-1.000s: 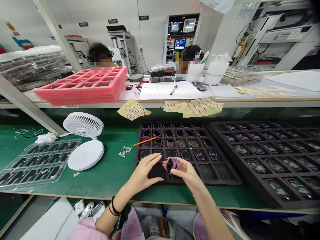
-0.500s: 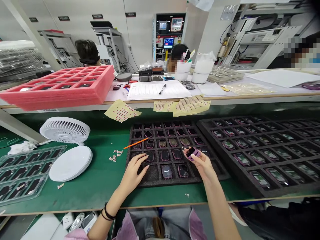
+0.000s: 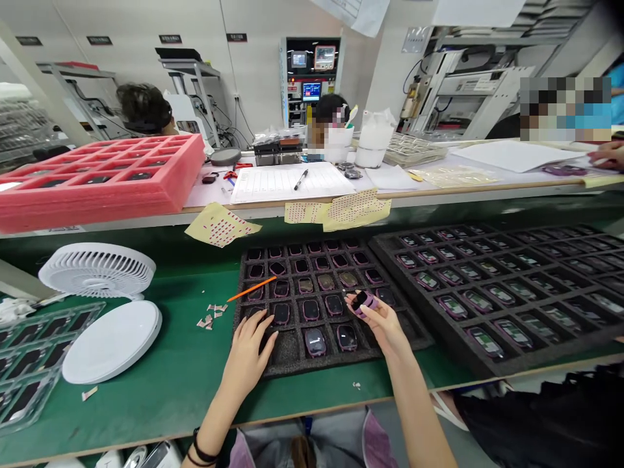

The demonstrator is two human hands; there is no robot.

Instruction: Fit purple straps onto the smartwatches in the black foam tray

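A black foam tray (image 3: 287,364) holds rows of purple-framed smartwatch bodies with dark faces. My right hand (image 3: 383,320) is closed on a purple smartwatch body (image 3: 363,301), pinched between thumb and fingers above the tray's right side. The held piece is tilted, its dark face partly showing. My left hand (image 3: 249,348) lies over the tray's front left corner, fingers apart, with the fingertips at a compartment they partly cover. Beside it, a front compartment shows bare foam. An orange stick (image 3: 251,288) lies slantwise across the tray's left edge.
A second foam tray (image 3: 468,357) of watch parts adjoins at right. Left are a white fan (image 3: 112,341), clear trays (image 3: 46,348) and small scraps (image 3: 209,317). The shelf ahead bears a pink foam box (image 3: 178,172). Another person's hand (image 3: 607,156) is far right.
The view has swung right, so the scene sits further left. Another person's hand has come into view at far right. My hands keep much the same places over the tray.
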